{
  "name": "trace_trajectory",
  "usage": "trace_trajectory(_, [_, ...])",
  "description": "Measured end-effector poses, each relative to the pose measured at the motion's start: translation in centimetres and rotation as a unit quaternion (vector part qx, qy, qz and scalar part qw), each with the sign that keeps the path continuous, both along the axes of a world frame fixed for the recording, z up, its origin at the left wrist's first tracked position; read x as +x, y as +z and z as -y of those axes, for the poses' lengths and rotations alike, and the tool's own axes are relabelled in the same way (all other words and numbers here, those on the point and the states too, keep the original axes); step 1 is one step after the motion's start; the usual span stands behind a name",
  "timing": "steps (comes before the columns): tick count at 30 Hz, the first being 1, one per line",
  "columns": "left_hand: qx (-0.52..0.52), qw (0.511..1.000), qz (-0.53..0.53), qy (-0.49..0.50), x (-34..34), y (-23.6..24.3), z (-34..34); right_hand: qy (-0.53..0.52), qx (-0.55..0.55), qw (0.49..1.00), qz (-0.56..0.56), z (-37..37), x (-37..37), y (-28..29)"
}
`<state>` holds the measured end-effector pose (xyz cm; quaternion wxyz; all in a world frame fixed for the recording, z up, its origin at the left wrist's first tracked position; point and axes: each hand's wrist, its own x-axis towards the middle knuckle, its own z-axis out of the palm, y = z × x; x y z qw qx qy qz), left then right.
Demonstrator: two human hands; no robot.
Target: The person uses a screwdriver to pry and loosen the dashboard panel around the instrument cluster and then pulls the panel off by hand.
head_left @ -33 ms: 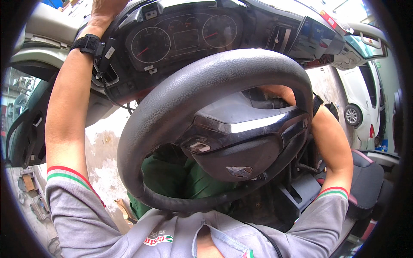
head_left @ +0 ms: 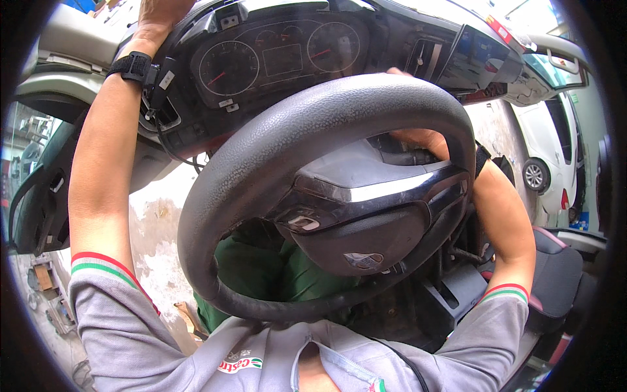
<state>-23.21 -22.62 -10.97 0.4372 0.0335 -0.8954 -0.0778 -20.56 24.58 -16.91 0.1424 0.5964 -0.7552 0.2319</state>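
A black steering wheel [head_left: 333,111] with a glossy-trimmed hub fills the middle, tilted. My right hand [head_left: 424,139] reaches behind it, on the right side, and shows through the gap between rim and hub. A fingertip pokes above the rim; the other fingers are hidden, so whether it holds anything cannot be seen. Behind the wheel, the instrument cluster [head_left: 282,60] with two large dials sits in the partly dismantled dashboard. At the top left my left hand [head_left: 162,12] lies by the dashboard's far edge, its fingers cut off by the frame.
Loose black cables [head_left: 166,140] hang from the dashboard's left side. A dark screen [head_left: 473,55] stands at the right of the dashboard. An open door [head_left: 49,189] is on the left, a passenger seat [head_left: 555,281] on the right. Outside stands a white car [head_left: 548,140].
A fingertip of my right hand has come into sight above the top of the steering wheel rim. My left arm and the wheel have stayed put.
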Motion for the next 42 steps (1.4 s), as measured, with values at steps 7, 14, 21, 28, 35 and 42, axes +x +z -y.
trace_trajectory(7, [0.014,1.0,-0.011,-0.003,-0.1,0.2,-1.0,-0.024,0.085,0.995,0.04,-0.8,0.4,2.4])
trace_trajectory(14, [0.021,1.0,-0.007,-0.001,0.5,0.2,-0.9,-0.162,0.121,0.979,-0.02,1.3,2.6,3.7])
trace_trajectory(21, [0.028,0.999,-0.012,-0.014,0.4,0.5,-1.5,-0.062,0.041,0.997,-0.007,0.5,1.2,2.6])
trace_trajectory(28, [0.021,1.0,-0.009,-0.004,0.4,0.4,-1.1,-0.124,0.109,0.977,0.136,0.5,1.7,3.5])
trace_trajectory(35, [0.03,0.999,-0.012,-0.014,0.6,0.5,-1.3,-0.191,0.124,0.973,-0.034,1.5,2.7,3.9])
trace_trajectory(42, [0.066,0.997,-0.014,-0.035,0.8,0.9,-2.0,-0.146,0.136,0.98,0.018,0.8,2.1,4.0])
